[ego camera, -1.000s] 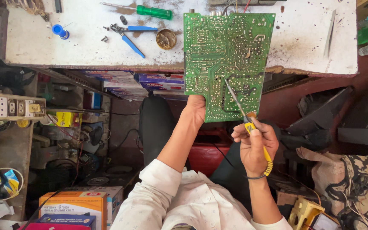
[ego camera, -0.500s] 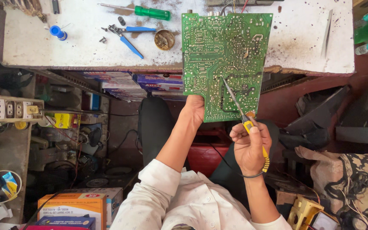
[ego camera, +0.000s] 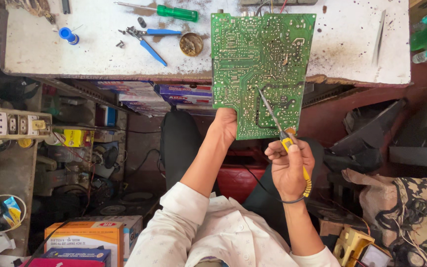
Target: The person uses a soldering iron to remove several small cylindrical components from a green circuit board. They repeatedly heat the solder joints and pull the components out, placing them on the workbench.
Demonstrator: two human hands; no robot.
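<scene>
green board is leaning on the bench edge, my left hand gripping its lower rim. i'm pinching the iron in my right hand, tip on the board; i'm judging light, brief contact best.

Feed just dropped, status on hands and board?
Left hand grips green circuit board at its lower edge. Right hand holds soldering iron, tip on board. Nothing in the way.

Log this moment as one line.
left hand: holds board | right hand: holds soldering iron, tip on board | bench: pliers, screwdriver
</scene>
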